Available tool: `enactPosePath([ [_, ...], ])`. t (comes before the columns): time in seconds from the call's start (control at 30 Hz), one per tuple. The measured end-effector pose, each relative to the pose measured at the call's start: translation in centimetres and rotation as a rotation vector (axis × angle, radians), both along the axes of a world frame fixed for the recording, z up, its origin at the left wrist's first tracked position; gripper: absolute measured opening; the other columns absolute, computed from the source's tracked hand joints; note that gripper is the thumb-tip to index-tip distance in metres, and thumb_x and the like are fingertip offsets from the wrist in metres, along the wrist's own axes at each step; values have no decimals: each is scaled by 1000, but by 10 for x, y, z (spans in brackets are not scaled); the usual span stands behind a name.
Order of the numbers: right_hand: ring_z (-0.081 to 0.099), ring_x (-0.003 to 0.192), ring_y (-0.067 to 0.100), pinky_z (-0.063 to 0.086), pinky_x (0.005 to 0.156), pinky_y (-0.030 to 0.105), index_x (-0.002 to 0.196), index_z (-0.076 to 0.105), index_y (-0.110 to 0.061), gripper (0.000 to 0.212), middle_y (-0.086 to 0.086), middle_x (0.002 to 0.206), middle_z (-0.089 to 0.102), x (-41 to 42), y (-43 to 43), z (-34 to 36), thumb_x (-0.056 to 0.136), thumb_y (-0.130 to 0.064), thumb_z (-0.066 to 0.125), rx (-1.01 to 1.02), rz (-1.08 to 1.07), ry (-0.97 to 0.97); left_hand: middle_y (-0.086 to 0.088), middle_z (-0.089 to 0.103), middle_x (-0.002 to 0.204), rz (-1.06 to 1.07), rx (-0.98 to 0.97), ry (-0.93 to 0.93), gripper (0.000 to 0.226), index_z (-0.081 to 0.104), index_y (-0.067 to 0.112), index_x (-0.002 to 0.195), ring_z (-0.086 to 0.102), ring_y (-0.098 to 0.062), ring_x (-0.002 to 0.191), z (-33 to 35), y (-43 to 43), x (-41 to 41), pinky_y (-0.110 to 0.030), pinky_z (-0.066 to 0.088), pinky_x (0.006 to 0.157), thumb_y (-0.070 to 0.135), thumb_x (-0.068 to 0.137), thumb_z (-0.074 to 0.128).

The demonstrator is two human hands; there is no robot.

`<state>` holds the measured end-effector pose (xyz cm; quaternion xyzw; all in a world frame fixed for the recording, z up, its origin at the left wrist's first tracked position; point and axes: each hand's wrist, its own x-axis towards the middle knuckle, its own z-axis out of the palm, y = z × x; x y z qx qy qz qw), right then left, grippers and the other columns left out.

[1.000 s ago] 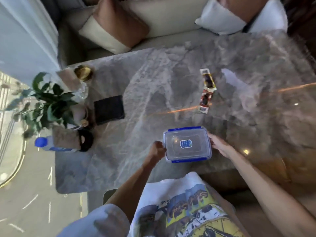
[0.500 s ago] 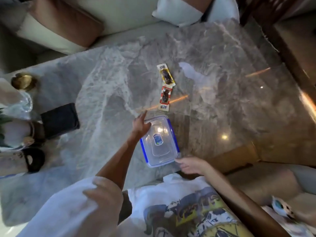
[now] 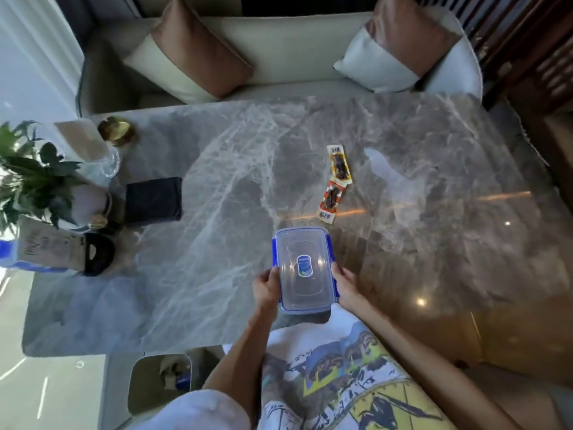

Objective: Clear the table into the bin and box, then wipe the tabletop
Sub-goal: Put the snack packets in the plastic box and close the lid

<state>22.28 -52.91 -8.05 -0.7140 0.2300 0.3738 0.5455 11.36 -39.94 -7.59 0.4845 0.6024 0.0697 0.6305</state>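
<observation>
A clear plastic box with a blue-clipped lid [image 3: 303,268] stands lengthwise at the near edge of the grey marble table [image 3: 217,187]. My left hand [image 3: 266,288] grips its left side and my right hand [image 3: 345,285] grips its right side. The lid is on. Just beyond the box lie two snack packets end to end, one yellow [image 3: 340,164] and one red [image 3: 331,200]. A dark folded cloth [image 3: 153,198] lies to the left. An open bin [image 3: 161,383] with some rubbish in it stands on the floor below the table's near left edge.
At the table's left end stand a potted plant [image 3: 34,181], a glass [image 3: 108,161], a gold dish [image 3: 116,130], a brown paper bag [image 3: 52,246] and a blue-capped bottle [image 3: 6,252]. A sofa with cushions [image 3: 198,54] runs along the far side.
The box turned from crosswise to lengthwise, and both hands shifted to grip its long sides. The view swung right, then back to centre.
</observation>
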Motion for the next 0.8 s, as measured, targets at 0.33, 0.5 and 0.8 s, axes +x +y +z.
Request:
enactPosePath([
  [0.33, 66, 97, 31, 50, 95, 44, 105, 71, -15, 44, 11, 104, 73, -15, -14, -59, 95, -48, 43, -329, 181, -147, -27, 68, 83, 115, 147, 216, 30, 66, -4, 82, 61, -40, 78, -17, -4, -5, -38, 42, 69, 10, 95, 42],
  [0.5, 64, 100, 28, 51, 93, 38, 115, 66, -16, 23, 3, 111, 67, -10, 11, -34, 96, -15, 52, -222, 185, -60, -3, 54, 63, 84, 155, 190, 25, 60, 4, 78, 47, -18, 60, -16, -5, -18, -31, 35, 66, 10, 97, 44],
  [0.8, 59, 100, 20, 50, 83, 20, 120, 59, -3, 30, 21, 117, 64, -7, -3, 0, 92, -15, 61, -100, 542, -167, -19, 58, 93, -191, 277, 206, 46, 65, 2, 102, 56, -34, 89, -7, -6, -20, -35, 41, 78, 18, 74, 32],
])
